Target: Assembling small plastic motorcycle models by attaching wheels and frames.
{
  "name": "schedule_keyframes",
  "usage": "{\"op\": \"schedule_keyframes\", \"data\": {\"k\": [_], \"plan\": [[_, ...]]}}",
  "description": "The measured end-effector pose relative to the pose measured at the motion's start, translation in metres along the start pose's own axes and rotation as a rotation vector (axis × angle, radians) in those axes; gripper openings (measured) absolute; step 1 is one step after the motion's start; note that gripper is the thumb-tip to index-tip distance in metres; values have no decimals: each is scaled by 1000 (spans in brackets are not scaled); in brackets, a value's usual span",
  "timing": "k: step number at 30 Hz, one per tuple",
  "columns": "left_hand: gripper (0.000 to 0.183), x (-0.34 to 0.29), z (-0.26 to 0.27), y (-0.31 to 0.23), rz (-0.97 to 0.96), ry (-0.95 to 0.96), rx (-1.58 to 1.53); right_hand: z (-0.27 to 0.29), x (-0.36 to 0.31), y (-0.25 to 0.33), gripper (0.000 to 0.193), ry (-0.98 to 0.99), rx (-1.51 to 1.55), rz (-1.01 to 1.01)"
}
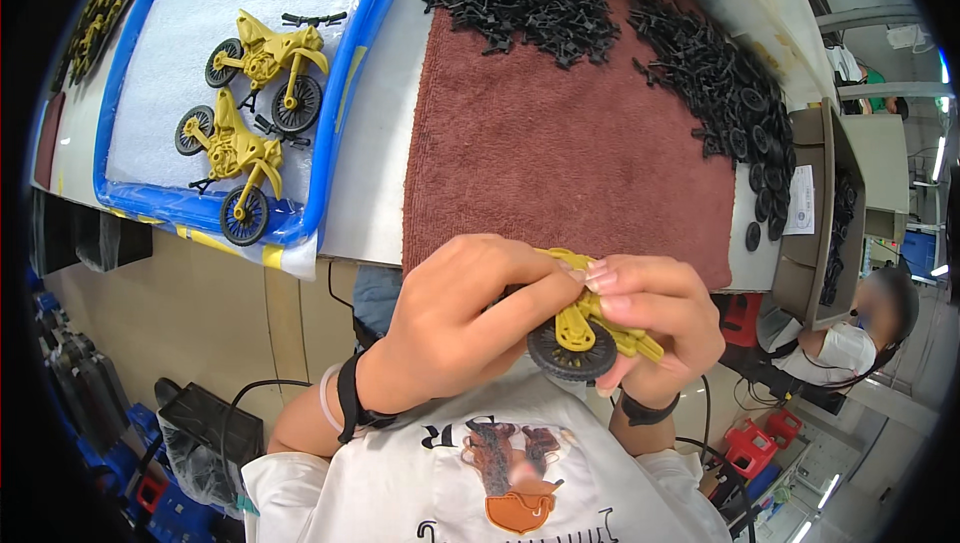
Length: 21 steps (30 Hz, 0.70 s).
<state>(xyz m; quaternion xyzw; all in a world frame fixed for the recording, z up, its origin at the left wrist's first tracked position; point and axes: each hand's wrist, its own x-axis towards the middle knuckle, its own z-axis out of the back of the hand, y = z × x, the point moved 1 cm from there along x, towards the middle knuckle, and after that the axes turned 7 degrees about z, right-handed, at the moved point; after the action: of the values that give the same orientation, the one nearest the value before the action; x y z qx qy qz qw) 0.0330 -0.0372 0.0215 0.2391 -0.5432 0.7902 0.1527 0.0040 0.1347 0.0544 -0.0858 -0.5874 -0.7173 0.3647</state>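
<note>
Close to my body, over the near edge of the table, I hold a yellow toy motorcycle (575, 328) in both hands. Its black spoked wheel hangs at the underside, turned toward me. My left hand (465, 308) is closed, thumb and forefinger pinching the toy's upper part. From the other side my right hand (665, 318) grips the yellow body, its fingertips meeting those of the left. Whatever small part lies between the fingertips is hidden. Beyond the toy a reddish-brown towel (560, 153) covers the table.
A blue-rimmed tray (327, 138) at left bears two yellow toy motorcycles with black handlebars beside them. Black plastic parts (530, 3) heap at the towel's far edge, more (690, 68) at right beside loose black wheels (765, 178). A grey-brown box (800, 253) and another person (845, 348) are farther right.
</note>
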Motion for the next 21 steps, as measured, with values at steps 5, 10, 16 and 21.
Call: {"op": "schedule_keyframes", "data": {"k": [5, 10, 16, 21], "plan": [[41, -4, -2, 3, 57, 45, -62, -3, 3, 5, 41, -30, -135, 122], [39, -3, -1, 1, 130, 58, -100, -5, 7, 5, 37, -19, -144, 125], [32, 16, 21, -3, 301, 261, -191, -6, 6, 2, 53, 13, -103, -5], [31, 22, 32, -2, 629, 37, -711, -7, 12, -7, 74, -30, 112, -251]]}}
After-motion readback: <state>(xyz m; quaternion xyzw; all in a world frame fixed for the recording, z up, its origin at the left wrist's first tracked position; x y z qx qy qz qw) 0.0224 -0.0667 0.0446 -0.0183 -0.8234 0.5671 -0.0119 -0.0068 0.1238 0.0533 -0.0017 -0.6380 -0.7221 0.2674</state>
